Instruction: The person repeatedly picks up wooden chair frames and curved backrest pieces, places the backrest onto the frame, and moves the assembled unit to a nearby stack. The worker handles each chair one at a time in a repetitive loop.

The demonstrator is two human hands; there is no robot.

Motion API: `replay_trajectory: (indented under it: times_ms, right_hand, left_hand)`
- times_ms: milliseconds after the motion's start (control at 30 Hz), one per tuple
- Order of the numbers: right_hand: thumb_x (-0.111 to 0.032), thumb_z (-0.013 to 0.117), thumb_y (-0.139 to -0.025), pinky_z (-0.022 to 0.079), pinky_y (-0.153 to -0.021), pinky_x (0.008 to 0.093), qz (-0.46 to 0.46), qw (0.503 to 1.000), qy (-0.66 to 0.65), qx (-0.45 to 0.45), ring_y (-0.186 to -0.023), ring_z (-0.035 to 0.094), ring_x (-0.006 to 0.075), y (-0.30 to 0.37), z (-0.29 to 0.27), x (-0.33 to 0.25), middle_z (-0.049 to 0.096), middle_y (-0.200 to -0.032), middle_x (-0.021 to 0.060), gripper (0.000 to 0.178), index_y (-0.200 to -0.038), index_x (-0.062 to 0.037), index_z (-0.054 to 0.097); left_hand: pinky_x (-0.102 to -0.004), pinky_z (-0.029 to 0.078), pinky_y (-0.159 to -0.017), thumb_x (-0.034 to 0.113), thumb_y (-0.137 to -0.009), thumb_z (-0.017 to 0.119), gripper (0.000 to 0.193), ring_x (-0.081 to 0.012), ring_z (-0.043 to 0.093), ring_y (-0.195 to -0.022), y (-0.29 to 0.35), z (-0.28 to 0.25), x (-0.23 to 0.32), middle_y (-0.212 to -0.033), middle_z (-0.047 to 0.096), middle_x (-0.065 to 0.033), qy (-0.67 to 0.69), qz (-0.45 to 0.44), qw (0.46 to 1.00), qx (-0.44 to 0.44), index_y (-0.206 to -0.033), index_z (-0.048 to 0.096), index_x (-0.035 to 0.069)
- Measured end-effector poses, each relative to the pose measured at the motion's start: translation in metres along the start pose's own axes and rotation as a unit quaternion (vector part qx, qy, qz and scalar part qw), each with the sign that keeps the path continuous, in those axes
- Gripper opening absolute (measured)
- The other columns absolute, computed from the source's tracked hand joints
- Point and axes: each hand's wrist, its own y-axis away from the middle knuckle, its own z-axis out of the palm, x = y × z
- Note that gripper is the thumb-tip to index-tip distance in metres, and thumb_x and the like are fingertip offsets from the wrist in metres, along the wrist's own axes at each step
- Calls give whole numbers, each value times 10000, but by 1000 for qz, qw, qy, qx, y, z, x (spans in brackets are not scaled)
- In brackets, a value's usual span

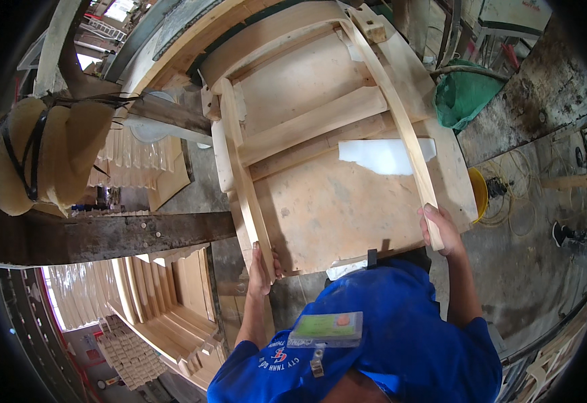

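A pale wooden frame (307,121), with two long curved side rails and cross slats, lies on a plywood workbench (347,208). My left hand (261,269) grips the near end of the left rail (243,181). My right hand (441,232) is closed around the near end of the right rail (401,121). Both hands sit at the bench's near edge, above my blue shirt.
A white sheet (384,156) lies on the bench under the frame. A dark wooden beam (105,235) runs left. Stacked wooden parts (166,309) sit lower left. A green bag (465,97) and a yellow bucket (479,191) stand to the right.
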Motion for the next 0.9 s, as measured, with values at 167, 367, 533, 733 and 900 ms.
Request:
replay_trajectory:
  times_ms: [167, 367, 533, 733, 900]
  right_hand:
    - [-415, 688, -980, 402, -410, 243, 3, 1000, -4, 8, -461, 493, 75, 0, 0, 0, 540, -682, -13, 373, -1072, -64, 603]
    - [-409, 660, -995, 403, -405, 243, 13, 1000, 4, 1, -458, 481, 82, 0, 1, -2, 538, -691, 0, 363, -1085, -63, 594]
    - [-394, 665, -996, 402, -394, 245, 0, 1000, 7, -11, -454, 478, 78, -1, -2, -1, 537, -702, -1, 346, -1083, -67, 597]
    - [-370, 668, -1000, 400, -392, 234, 30, 999, -13, 4, -464, 480, 71, 3, 2, -10, 543, -707, -1, 322, -1081, -65, 604]
    - [-371, 667, -1001, 396, -389, 230, 39, 999, -7, 18, -473, 479, 66, 4, 6, -13, 544, -711, -3, 316, -1077, -71, 600]
  left_hand:
    - [-332, 479, -470, 772, -995, 387, 735, -190, 584, -526, 2, 3, 1, -669, 584, -49, -4, -15, 1000, 19, -991, 600, 69]
    - [-331, 483, -467, 774, -991, 390, 734, -185, 580, -526, 2, 1, 0, -691, 592, -50, 9, -34, 999, 15, -990, 601, 72]
    - [-333, 484, -464, 769, -995, 383, 735, -184, 579, -526, 3, 2, 0, -693, 593, -50, -2, -28, 1000, 15, -1007, 597, 66]
    - [-336, 489, -465, 764, -992, 407, 718, -187, 584, -525, 7, 1, 5, -671, 586, -54, 12, -36, 999, 27, -996, 592, 70]
    - [-333, 503, -471, 768, -988, 413, 721, -195, 597, -526, 9, 1, 9, -656, 587, -71, 14, -36, 999, 33, -992, 587, 69]
